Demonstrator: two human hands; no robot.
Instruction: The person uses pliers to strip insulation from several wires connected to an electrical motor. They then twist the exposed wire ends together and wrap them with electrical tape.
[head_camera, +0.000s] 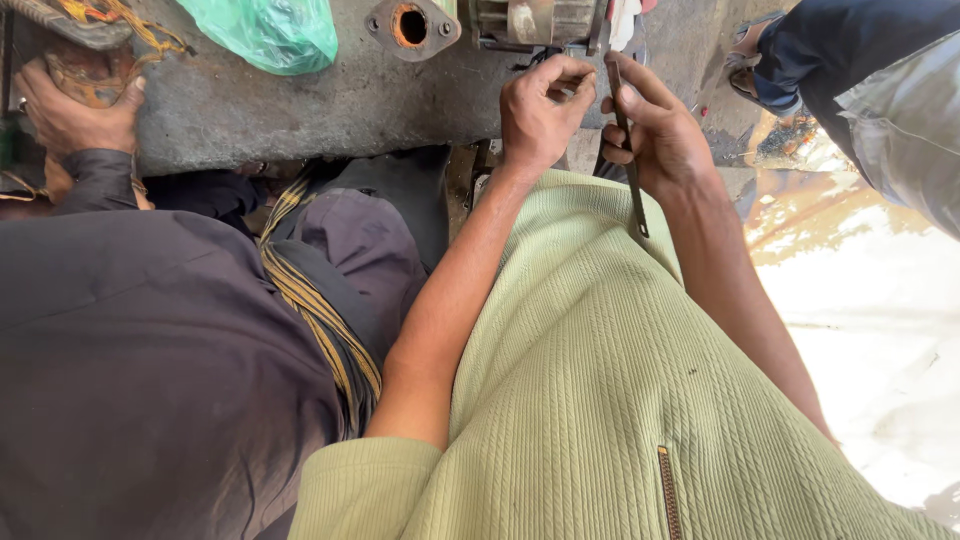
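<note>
Up at twelve o'clock in the view, the person's two hands work close together at the edge of a grey, grimy table (300, 100). The left hand (538, 112) has its fingers curled and pinched shut on something small at the fingertips; what it grips is too small to tell. The right hand (655, 135), just beside it toward one o'clock, is clamped around a thin dark metal strip (628, 150), which runs from above the fingers down past the wrist toward the lap. The strip's upper end almost meets the left fingertips.

Below the hands, from five to seven o'clock, a ribbed pale-green garment (600, 400) fills the lower frame, with one zip near the bottom.

Just past the fingers, at twelve o'clock, one metal machine part (535, 20) sits on the table, and beside it toward eleven o'clock one flange with a rusty round hole (411, 25). Further along at eleven o'clock lies one green plastic bag (270, 30).

At ten o'clock a second person's hand (70, 110) rests on a rusty object (90, 75) at the table's edge; their dark clothing (150, 350) and one yellow-striped cloth (320, 310) take up the nine o'clock side and crowd against the left forearm. At two o'clock a third person's dark sleeve (850, 50) reaches in, well apart from the hands.
</note>
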